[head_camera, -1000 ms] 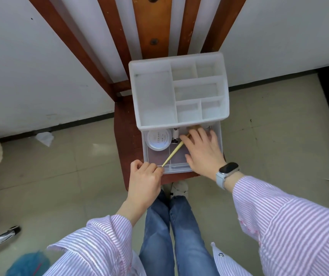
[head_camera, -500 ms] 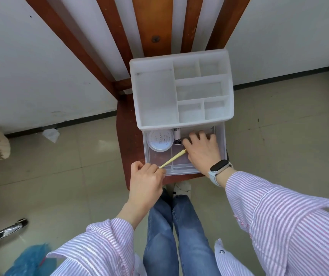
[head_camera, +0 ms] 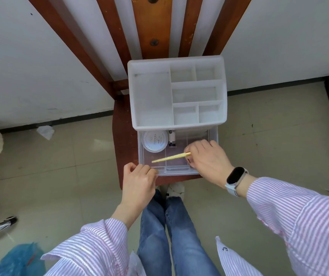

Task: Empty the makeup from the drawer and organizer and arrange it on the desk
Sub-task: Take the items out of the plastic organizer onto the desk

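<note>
On the wooden chair (head_camera: 123, 148), open drawer (head_camera: 213, 136) with round jar (head_camera: 155, 140), small tube (head_camera: 172, 138); right hand (head_camera: 209, 160) fingers grasping gold stick (head_camera: 170, 157), left hand (head_camera: 137, 182) fingers gripping drawer front.

1 round jar (head_camera: 155, 141), 1 tube (head_camera: 172, 138), 1 gold pencil (head_camera: 171, 157)

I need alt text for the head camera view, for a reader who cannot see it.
A person's right hand pinches a thin yellow stick over the open clear drawer of a white organizer on a wooden chair. The left hand holds the drawer's front corner. A round white jar and a small tube lie inside.
</note>
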